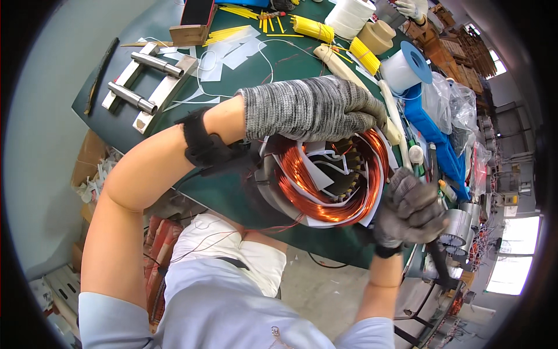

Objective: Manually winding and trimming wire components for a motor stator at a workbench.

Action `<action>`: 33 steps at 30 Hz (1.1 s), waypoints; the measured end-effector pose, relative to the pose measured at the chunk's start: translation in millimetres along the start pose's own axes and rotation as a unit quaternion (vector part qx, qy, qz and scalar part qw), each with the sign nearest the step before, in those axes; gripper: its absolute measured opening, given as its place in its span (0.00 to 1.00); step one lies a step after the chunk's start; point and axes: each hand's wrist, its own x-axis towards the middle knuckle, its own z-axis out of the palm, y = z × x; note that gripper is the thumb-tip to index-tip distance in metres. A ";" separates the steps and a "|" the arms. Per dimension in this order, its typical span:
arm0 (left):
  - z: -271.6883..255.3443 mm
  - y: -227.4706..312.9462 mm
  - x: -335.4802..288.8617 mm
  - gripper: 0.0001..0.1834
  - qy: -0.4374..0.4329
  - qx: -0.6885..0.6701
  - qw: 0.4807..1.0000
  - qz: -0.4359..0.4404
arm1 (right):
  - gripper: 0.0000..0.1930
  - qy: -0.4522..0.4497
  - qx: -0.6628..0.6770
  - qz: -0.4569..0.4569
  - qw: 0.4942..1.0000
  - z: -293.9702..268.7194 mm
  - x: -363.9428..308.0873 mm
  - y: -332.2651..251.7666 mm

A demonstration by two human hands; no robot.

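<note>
A stator (268, 180) with shiny copper windings (372, 198) lies at the table's near edge, with white insulating sheets and cord tucked around the coils. My left hand (325, 107), in a grey knitted glove, reaches across its far side. Its fingers are curled down by the winding's far right edge, and what they grip is hidden. A pale stick (394, 134) shows just past those fingertips. To the right of the stator, my right hand (410, 209), in a dirty grey glove, is a fist around a dark hammer (440, 263), slightly blurred, its head pointing toward the lower right.
A metal frame with two steel rods (157, 64) stands at the far left. Yellow strips (311, 28), white paper pieces (241, 53) and a white spool with a blue rim (407, 67) lie beyond my hands. A blue bin (433, 134) is right. Another gloved hand (411, 8) shows far back.
</note>
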 end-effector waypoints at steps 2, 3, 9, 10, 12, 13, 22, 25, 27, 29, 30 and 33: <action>1.0 2.5 0.6 0.15 -0.010 -0.036 0.999 -0.036 | 0.26 0.032 -0.089 -0.076 0.993 10.4 -9.2 8.7; 2.4 -8.7 1.8 0.15 0.027 -0.002 0.999 0.041 | 0.26 0.073 -0.073 -0.030 0.994 15.9 -5.6 0.8; 0.7 -5.1 1.6 0.16 0.014 -0.019 1.000 -0.007 | 0.14 0.057 -0.248 0.193 0.947 4.1 44.0 -70.1; -1.4 0.0 -0.7 0.16 0.011 -0.030 0.998 -0.053 | 0.14 0.032 -0.431 0.214 0.876 4.4 50.1 -64.9; -4.0 18.4 -1.5 0.15 -0.003 -0.055 0.989 -0.135 | 0.11 -0.135 -0.540 0.168 0.814 -3.3 55.0 -47.7; -2.1 3.3 1.9 0.15 0.010 -0.002 0.999 -0.031 | 0.10 -0.174 -0.587 0.158 0.775 1.4 55.2 -41.7; 3.6 1.8 4.3 0.10 0.065 0.123 0.990 0.020 | 0.11 -0.195 -0.544 0.412 0.705 5.1 73.9 -30.7; 12.5 -17.8 18.3 0.14 0.063 0.076 0.992 0.083 | 0.12 -0.172 -0.558 0.448 0.677 26.8 80.8 -45.4; 11.9 -24.4 15.2 0.16 0.059 0.032 0.994 0.088 | 0.13 -0.209 -0.602 0.397 0.661 35.7 81.1 -43.1; 12.9 -22.6 19.3 0.16 0.062 0.045 0.993 0.091 | 0.13 -0.198 -0.570 0.430 0.672 36.5 82.5 -41.3; 14.0 -20.2 19.7 0.16 0.065 0.060 0.992 0.092 | 0.14 -0.187 -0.535 0.461 0.683 35.6 82.4 -40.4; 12.6 -19.1 22.0 0.17 0.061 0.102 0.989 0.084 | 0.12 -0.151 -0.460 0.481 0.731 22.4 81.7 -33.6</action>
